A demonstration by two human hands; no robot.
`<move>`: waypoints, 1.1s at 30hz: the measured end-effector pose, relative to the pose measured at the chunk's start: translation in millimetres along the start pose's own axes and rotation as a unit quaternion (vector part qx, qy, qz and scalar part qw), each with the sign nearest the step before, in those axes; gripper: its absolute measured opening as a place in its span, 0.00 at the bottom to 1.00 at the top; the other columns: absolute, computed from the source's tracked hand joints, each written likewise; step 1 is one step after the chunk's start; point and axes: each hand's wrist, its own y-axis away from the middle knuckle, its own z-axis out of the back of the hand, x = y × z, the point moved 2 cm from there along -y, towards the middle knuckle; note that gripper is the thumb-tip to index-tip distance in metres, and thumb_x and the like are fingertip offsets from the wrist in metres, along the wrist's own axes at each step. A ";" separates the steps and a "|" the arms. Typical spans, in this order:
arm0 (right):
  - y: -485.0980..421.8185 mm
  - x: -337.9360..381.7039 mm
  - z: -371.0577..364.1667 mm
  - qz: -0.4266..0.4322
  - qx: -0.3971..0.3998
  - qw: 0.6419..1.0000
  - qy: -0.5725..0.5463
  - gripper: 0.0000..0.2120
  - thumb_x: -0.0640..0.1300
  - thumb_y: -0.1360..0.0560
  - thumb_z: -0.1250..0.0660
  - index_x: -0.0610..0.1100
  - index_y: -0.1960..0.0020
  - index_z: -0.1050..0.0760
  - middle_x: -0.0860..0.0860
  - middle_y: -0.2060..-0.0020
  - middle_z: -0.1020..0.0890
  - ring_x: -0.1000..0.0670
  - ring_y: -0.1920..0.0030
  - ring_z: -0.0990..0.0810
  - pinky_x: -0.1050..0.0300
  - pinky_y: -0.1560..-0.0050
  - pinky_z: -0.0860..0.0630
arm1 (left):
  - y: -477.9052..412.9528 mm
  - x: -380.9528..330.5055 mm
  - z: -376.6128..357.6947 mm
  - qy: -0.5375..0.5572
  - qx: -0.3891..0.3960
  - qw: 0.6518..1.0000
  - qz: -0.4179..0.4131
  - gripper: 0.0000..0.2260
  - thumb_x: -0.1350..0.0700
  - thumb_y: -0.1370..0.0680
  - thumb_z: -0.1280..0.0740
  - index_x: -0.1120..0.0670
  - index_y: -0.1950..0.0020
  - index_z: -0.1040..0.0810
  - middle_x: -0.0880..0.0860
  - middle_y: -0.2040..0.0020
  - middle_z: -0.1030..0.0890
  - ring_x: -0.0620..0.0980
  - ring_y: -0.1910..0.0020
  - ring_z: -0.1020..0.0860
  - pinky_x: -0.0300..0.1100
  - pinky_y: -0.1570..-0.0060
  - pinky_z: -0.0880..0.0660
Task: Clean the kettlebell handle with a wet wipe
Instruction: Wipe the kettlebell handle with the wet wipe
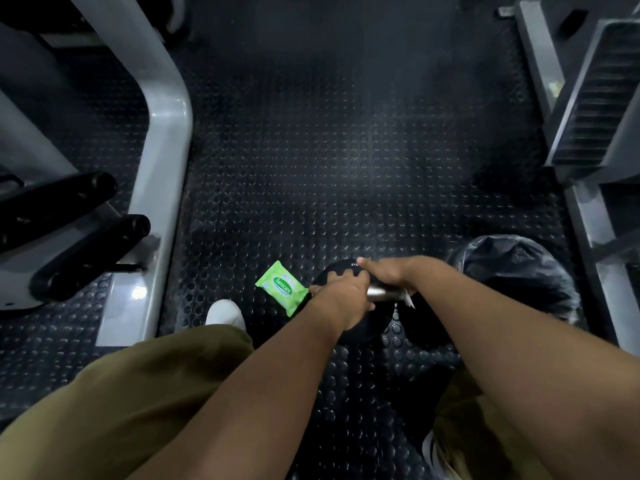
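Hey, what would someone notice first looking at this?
The bright green wipes pack on the dark studded floor, just left of the black kettlebell. Beside it, both hands meet on the shiny kettlebell handle: left hand gripping it, right hand holding a white wet wipe against it.

A black rubber floor (329, 150) studded with round raised dots fills the middle of the frame, dimly lit. Along the left runs the grey metal frame (166, 140) of a gym machine, with two black padded rollers (59, 199) at the lower left. At the upper right stands grey equipment carrying a ribbed black footplate (602, 91). A bin lined with a black plastic bag (512, 271) sits at the right.
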 end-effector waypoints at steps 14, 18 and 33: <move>11.0 15.4 8.5 -0.021 0.056 0.998 -0.003 0.36 0.71 0.19 0.51 0.45 0.26 0.30 0.43 0.33 0.24 0.45 0.42 0.23 0.47 0.40 0.24 | -4.9 -1.7 0.1 0.000 0.013 1.000 0.016 0.32 0.45 0.16 0.33 0.48 0.16 0.43 0.55 0.21 0.38 0.64 0.22 0.43 0.77 0.29 0.42; -4.7 -1.7 -4.3 0.009 0.053 0.998 -0.039 0.51 0.84 0.32 0.52 0.51 0.22 0.34 0.45 0.20 0.39 0.43 0.22 0.38 0.39 0.23 0.42 | -4.4 -0.9 -2.0 -0.009 0.003 1.000 0.009 0.30 0.45 0.16 0.34 0.49 0.18 0.41 0.55 0.22 0.37 0.64 0.22 0.42 0.77 0.29 0.41; 1.3 -0.1 -4.1 0.019 0.047 0.996 -0.067 0.47 0.81 0.28 0.53 0.52 0.21 0.35 0.46 0.19 0.39 0.42 0.21 0.40 0.39 0.22 0.43 | -0.2 -0.1 1.2 0.000 0.002 1.000 0.003 0.32 0.45 0.16 0.34 0.49 0.16 0.43 0.56 0.23 0.36 0.64 0.21 0.42 0.77 0.29 0.41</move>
